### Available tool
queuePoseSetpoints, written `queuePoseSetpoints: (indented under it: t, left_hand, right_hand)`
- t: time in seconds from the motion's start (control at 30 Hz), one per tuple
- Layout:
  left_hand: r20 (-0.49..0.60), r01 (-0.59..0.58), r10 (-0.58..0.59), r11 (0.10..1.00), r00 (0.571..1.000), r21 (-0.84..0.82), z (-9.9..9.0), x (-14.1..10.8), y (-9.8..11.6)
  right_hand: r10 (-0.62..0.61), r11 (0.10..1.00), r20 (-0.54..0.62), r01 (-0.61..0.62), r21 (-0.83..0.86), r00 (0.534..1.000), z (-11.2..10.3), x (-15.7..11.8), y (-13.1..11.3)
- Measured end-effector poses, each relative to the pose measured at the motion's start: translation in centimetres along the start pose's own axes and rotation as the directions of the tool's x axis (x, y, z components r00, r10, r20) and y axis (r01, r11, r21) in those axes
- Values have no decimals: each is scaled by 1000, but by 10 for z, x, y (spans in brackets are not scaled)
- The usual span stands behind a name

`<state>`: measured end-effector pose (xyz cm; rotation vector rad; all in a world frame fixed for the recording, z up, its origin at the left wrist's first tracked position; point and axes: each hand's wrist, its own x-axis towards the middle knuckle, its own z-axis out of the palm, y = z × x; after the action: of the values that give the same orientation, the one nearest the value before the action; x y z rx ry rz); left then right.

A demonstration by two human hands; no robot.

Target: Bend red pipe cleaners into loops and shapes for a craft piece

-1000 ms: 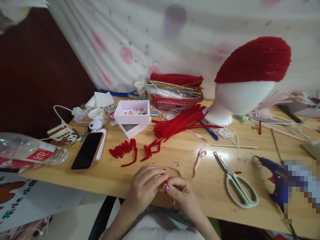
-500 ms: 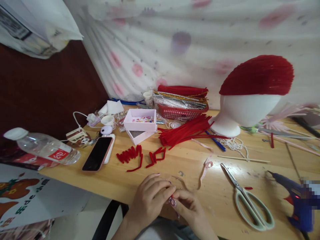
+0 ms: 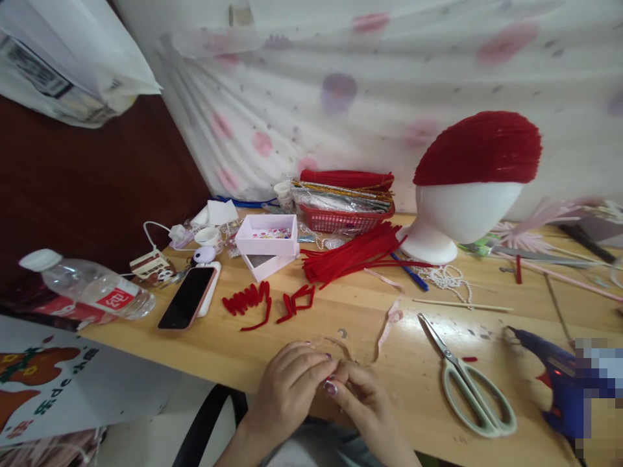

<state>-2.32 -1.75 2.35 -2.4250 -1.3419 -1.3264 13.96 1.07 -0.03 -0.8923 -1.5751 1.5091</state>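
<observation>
My left hand (image 3: 294, 383) and my right hand (image 3: 363, 395) meet at the table's front edge, with fingertips pinched together. Between them a bit of red pipe cleaner shows; most of it is hidden by the fingers. Just beyond the hands lie a zigzag-bent red pipe cleaner (image 3: 246, 299) and a smaller group of bent red pieces (image 3: 295, 303). A bundle of straight red pipe cleaners (image 3: 350, 254) is spread farther back. Scissors (image 3: 467, 383) with pale green handles rest, blades nearly together, to the right of my right hand.
A blue glue gun (image 3: 549, 370) lies at the far right. Behind stands a white foam head (image 3: 452, 214) under a red cap (image 3: 487, 152). A red basket (image 3: 335, 219), white box (image 3: 267, 243), phone (image 3: 187, 298) and tilted bottle (image 3: 92, 285) occupy the back and left.
The view has shifted slightly, so things on the right appear farther left. Both hands keep their pinch, with less red showing between the fingers.
</observation>
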Motion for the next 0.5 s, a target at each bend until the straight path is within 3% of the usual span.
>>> queuePoseSetpoints:
  t: [0.17, 0.37, 0.43, 0.5]
  left_hand:
    - [-31, -6, 7, 999, 999, 35, -5, 4, 2]
    - [-31, 4, -3, 1000, 1000, 28, -7, 1, -7]
    - [-33, 31, -30, 999, 999, 40, -8, -3, -13]
    - [-36, 64, -62, 995, 997, 78, -10, -9, -21]
  right_hand:
    - [-53, 998, 0, 53, -42, 999, 2, -3, -5]
    - [16, 998, -7, -17, -64, 1000, -4, 6, -3]
    - [-46, 993, -84, 37, -110, 995, -15, 6, -17]
    - [-208, 965, -173, 173, -196, 963, -29, -4, -38]
